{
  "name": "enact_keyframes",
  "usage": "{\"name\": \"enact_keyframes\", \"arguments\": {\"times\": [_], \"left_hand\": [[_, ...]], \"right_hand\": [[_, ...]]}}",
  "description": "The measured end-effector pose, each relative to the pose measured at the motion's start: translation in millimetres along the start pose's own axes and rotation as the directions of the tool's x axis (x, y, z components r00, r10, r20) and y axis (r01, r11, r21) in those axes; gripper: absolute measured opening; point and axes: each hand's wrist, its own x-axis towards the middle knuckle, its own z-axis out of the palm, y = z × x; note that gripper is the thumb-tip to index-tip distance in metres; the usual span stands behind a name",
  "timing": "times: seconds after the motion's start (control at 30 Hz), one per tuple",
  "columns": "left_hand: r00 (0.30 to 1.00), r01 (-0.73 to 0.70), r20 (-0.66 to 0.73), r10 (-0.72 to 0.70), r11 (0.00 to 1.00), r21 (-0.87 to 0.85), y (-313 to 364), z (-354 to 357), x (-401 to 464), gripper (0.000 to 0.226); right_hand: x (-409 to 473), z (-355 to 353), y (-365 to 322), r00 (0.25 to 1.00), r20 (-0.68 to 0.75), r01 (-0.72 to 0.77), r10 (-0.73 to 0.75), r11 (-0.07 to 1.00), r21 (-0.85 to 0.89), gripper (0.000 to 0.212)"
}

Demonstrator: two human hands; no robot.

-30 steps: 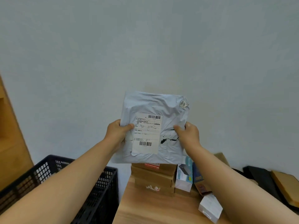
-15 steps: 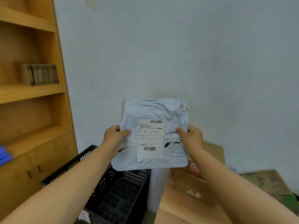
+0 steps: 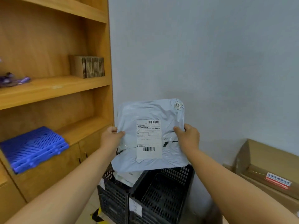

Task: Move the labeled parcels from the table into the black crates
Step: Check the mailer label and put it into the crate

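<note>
Two hands (image 3: 111, 139) pinching crinkled grey poly parcel (image 3: 150, 135), perforated black crates (image 3: 161, 191) below

Pale blue-grey wall (image 3: 202, 54), wooden shelving unit (image 3: 53, 88) at left with lower cabinet doors (image 3: 68, 160), evenly lit room

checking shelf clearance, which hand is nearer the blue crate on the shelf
Left. The left hand grips the grey parcel's edge on the side facing the blue crate; the right hand grips the far edge.
</note>
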Motion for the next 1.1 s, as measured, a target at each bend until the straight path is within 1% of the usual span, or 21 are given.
{"name": "enact_keyframes", "arguments": {"times": [0.07, 0.13, 0.2, 0.3, 0.37, 0.47, 0.6, 0.63, 0.7, 0.8, 0.93, 1.03, 1.1], "left_hand": [[1.000, 0.008, -0.024, -0.008, 1.000, -0.010, -6.5, -17.1, 20.1, 0.023], [0.999, 0.011, -0.049, -0.013, 0.999, -0.031, -12.4, -28.8, 38.3, 0.015], [0.995, 0.007, -0.096, -0.008, 1.000, -0.007, -17.0, -36.5, 55.4, 0.013], [0.987, -0.014, -0.158, 0.027, 0.997, 0.079, -24.9, -44.4, 83.2, 0.025], [0.983, -0.047, -0.170, 0.076, 0.984, 0.169, -30.5, -48.7, 101.7, 0.032], [0.978, -0.103, -0.155, 0.142, 0.966, 0.239, -37.7, -49.2, 144.2, 0.033], [0.973, -0.143, -0.127, 0.191, 0.939, 0.314, -42.0, -37.3, 217.9, 0.023], [0.975, -0.142, -0.116, 0.191, 0.930, 0.338, -43.9, -32.2, 236.8, 0.021], [0.979, -0.129, -0.098, 0.179, 0.916, 0.381, -49.5, -19.9, 272.7, 0.020], [0.986, -0.102, -0.073, 0.147, 0.900, 0.424, -60.4, 2.1, 319.8, 0.025], [0.993, -0.086, -0.033, 0.114, 0.882, 0.463, -82.2, 28.4, 367.8, 0.019], [0.998, -0.068, 0.031, 0.061, 0.859, 0.507, -104.0, 43.5, 400.2, 0.023], [0.996, -0.050, 0.086, 0.008, 0.868, 0.494, -122.9, 55.2, 421.8, 0.027]], "right_hand": [[3.0, 27.6, -3.3, 1.000, 0.017, -0.002, 0.002, 1.000, -0.007, 0.036], [9.3, 53.0, -2.8, 0.999, 0.032, -0.003, 0.003, 1.000, -0.012, 0.035], [18.2, 77.2, 0.3, 0.999, 0.048, -0.011, 0.011, 1.000, -0.009, 0.033], [35.9, 112.8, 9.9, 0.998, 0.068, -0.017, 0.018, 1.000, -0.008, 0.037], [49.3, 134.2, 17.1, 0.997, 0.075, -0.029, 0.030, 0.999, -0.014, 0.040], [81.1, 176.2, 29.6, 0.993, 0.100, -0.055, 0.058, 0.998, -0.029, 0.038], [132.4, 234.6, 44.7, 0.986, 0.103, -0.132, 0.129, 0.991, 0.024, 0.019], [144.6, 247.0, 48.3, 0.983, 0.096, -0.162, 0.158, 0.986, 0.037, 0.019], [168.5, 269.1, 56.7, 0.975, 0.078, -0.213, 0.209, 0.976, 0.043, 0.024], [202.5, 297.9, 75.1, 0.964, 0.045, -0.263, 0.262, 0.964, 0.022, 0.024], [232.6, 328.2, 104.7, 0.957, 0.022, -0.287, 0.288, 0.957, -0.028, 0.026], [245.5, 347.7, 127.9, 0.949, 0.016, -0.315, 0.315, 0.948, -0.037, 0.032], [250.5, 359.3, 145.4, 0.936, 0.019, -0.350, 0.352, 0.935, -0.062, 0.033]]}}
